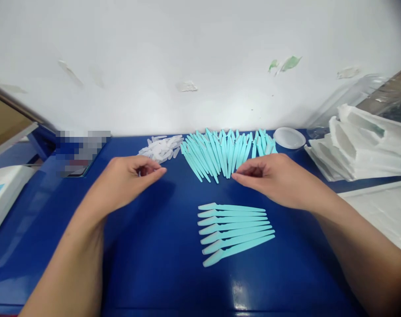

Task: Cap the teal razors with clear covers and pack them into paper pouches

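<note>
My left hand [134,178] is closed in a pinch just in front of a loose pile of small translucent blade covers [162,149]; whether anything sits between thumb and finger is hidden. My right hand [269,176] is also pinched, its fingertips beside the handle ends of a heap of turquoise eyebrow razors [217,152]. I cannot tell if it touches or grips one of them. Between and below my hands, a row of several turquoise eyebrow razors [236,226] lies fanned on the blue table [154,264], heads to the left, handles to the right.
A round whitish lid or dish [289,138] stands right of the heap. White padded sleeves [362,145] are stacked at the right, with clear plastic [362,92] behind. At left are a partly blurred dark flat object [83,165] and a white device [9,187]. A white wall [194,53] bounds the back.
</note>
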`<state>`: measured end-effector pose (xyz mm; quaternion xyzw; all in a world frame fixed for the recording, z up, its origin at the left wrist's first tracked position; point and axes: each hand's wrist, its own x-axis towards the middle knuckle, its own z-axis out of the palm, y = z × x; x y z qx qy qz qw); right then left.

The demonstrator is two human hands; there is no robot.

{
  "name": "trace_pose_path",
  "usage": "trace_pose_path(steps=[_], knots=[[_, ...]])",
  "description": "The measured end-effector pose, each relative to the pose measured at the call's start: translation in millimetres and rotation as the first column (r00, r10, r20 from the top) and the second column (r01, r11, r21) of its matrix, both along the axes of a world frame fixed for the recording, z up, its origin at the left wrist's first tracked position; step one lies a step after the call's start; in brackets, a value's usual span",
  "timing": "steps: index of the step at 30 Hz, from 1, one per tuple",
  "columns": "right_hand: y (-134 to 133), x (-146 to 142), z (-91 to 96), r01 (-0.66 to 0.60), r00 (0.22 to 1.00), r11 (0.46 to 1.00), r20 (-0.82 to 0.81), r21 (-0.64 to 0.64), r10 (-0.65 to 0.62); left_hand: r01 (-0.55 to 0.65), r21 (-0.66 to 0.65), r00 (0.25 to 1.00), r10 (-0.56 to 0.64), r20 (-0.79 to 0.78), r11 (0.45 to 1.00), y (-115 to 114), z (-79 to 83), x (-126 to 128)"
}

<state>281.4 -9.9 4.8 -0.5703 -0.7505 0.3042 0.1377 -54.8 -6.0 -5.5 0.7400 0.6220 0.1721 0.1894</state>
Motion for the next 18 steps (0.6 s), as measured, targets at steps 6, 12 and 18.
trace_pose_path(steps=[6,12,18], knots=[[42,-39,-5.4,0.031,0.981,0.991,0.186,0.133,-0.056,0.021,-0.145,0.983,-0.046,-0.177,0.989,14,-10.4,-48],[63,-59,-21.0,0.037,0.978,0.995,0.2,0.089,-0.054,0.023,-0.132,0.988,-0.042,-0.147,0.991,15,-15.2,-41],[68,-62,-20.6,0.062,0.984,0.998,0.168,0.031,-0.066,0.076,-0.114,0.985,-0.093,-0.148,0.991,14,-14.2,-42]])
